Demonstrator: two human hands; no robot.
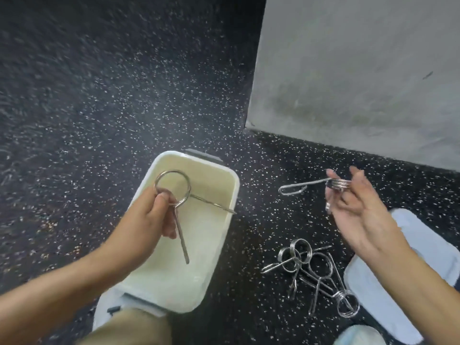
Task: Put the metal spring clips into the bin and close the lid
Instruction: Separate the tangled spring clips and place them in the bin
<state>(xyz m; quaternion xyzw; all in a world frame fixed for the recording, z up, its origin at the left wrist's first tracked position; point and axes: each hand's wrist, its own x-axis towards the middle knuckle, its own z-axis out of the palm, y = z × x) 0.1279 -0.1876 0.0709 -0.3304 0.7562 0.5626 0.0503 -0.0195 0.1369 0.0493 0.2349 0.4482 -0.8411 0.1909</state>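
Two bare hands are each gripping one clip: the left hand (149, 217) is pinching a round-looped silver metal spring clip (174, 192) above the open white rectangular plastic bin (225, 229), its fingers curled tight round the coil, while the right hand (353, 202) is holding a second silver clip (316, 185) between loosely bent fingers, out to the side of the bin. A tangled heap of silver spring clips (313, 275), perhaps four or five though I cannot count them surely, is lying on the black speckled floor (99, 95). One pale blue lid (408, 245) is lying beside that heap. A grey concrete wall (361, 70) is rising at the far right.
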